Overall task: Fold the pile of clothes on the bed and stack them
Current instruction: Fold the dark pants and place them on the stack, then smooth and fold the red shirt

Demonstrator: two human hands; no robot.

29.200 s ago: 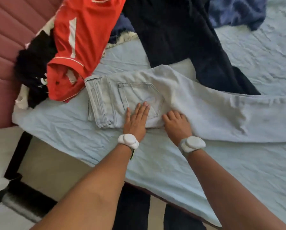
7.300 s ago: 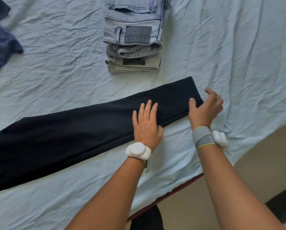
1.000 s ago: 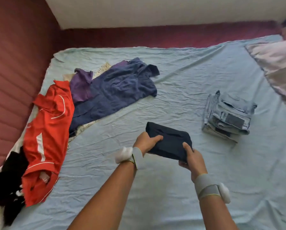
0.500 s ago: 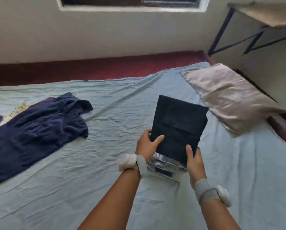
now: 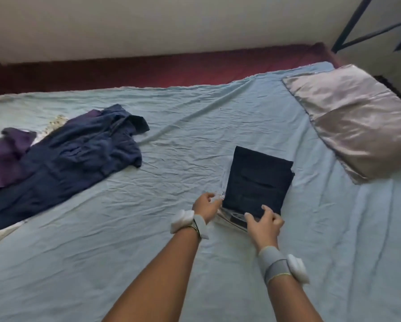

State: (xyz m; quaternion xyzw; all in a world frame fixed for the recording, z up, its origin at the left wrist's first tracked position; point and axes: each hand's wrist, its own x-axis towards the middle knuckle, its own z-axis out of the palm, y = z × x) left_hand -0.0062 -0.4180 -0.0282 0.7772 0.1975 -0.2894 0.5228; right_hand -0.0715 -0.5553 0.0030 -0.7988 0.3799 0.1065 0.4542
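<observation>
The fingers (image 5: 253,216) of the right hand (image 5: 265,225) are spread and lightly bent, their tips resting on the near edge of the folded black trousers (image 5: 257,181); they press down on the cloth and do not curl round it. The left hand (image 5: 205,205) sits at the near left corner of the same bundle, its fingers curled in against pale fabric there, though whether they actually pinch it cannot be told from this view. Both wrists carry grey bands with white rounded pods.

The folded black trousers lie flat as a neat dark rectangle on top of the stack of folded pale blue jeans (image 5: 233,217), of which only a thin sliver shows along the left side and at the near edge, just under the hands. The stack sits on the wrinkled light blue bed sheet (image 5: 194,135), right of the middle of the bed.

Well apart to the left lies the unfolded pile: a crumpled navy blue garment (image 5: 78,159) spread across the sheet, with a purple garment (image 5: 9,154) tucked against its far left side and a scrap of pale patterned cloth (image 5: 55,120) peeking out behind them. At the far right of the bed, near the stack but not touching it, rests a shiny silver-grey satin pillow (image 5: 357,126). A dark red bed surround (image 5: 148,70) runs along the far edge below the plain wall, and black metal bars (image 5: 350,22) cross the top right corner.
</observation>
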